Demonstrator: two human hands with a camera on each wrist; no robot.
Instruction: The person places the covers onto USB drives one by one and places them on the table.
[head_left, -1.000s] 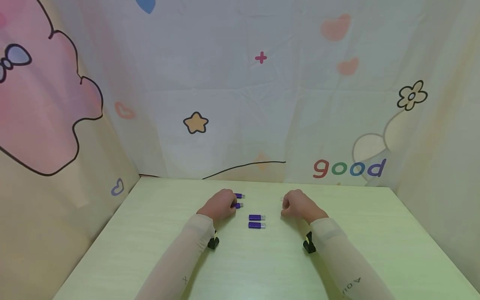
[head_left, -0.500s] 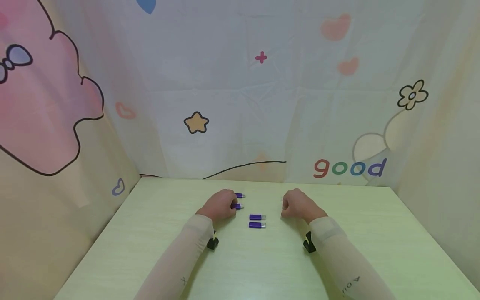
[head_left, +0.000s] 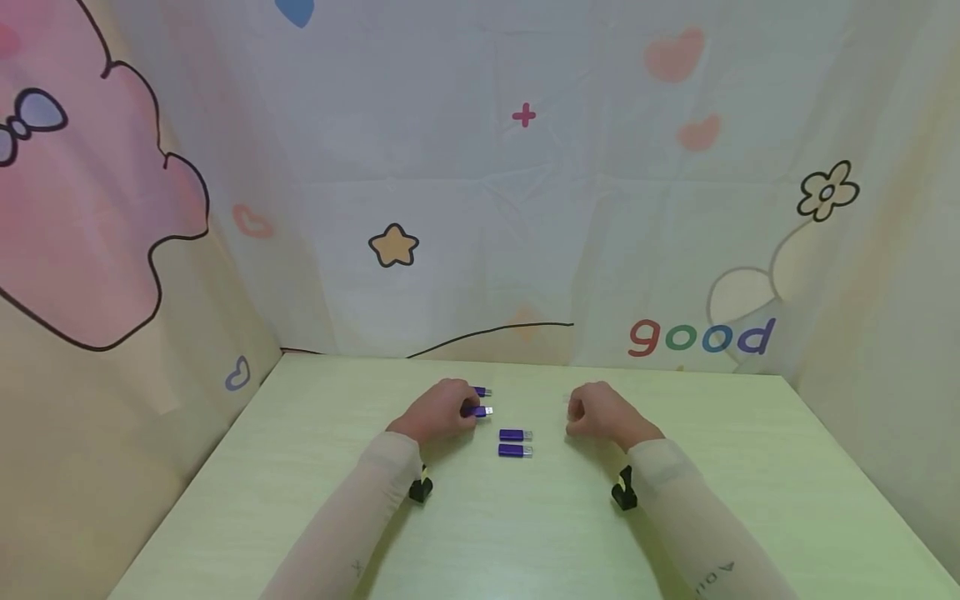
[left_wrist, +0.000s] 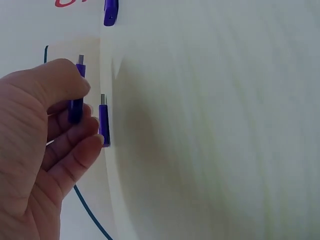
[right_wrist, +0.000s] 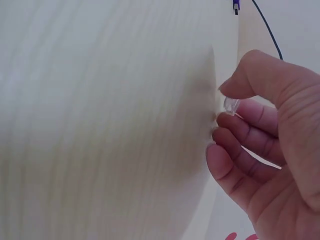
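My left hand (head_left: 435, 411) pinches a purple USB flash drive (left_wrist: 76, 112) between thumb and fingers, its bare metal plug facing right in the head view. Just behind that hand, a second uncapped flash drive (left_wrist: 104, 125) lies on the table, partly covered by the fingers in the head view. Over to the right, my right hand (head_left: 603, 412) holds a small clear plastic cap (right_wrist: 230, 105) between thumb and fingers; the head view hides this cap. Between the hands lie two flash drives with clear caps on, one farther back (head_left: 512, 435) and one nearer (head_left: 511, 451).
The pale wood-grain table (head_left: 517, 533) reaches back to a printed curtain (head_left: 465, 283), which also hangs along both sides. Each wrist carries a small black camera mount, such as the left mount (head_left: 421, 488).
The flash drive in my left hand has shifted slightly right, with its plug showing more. My right hand has moved a little to the right. The drives on the table stay put.
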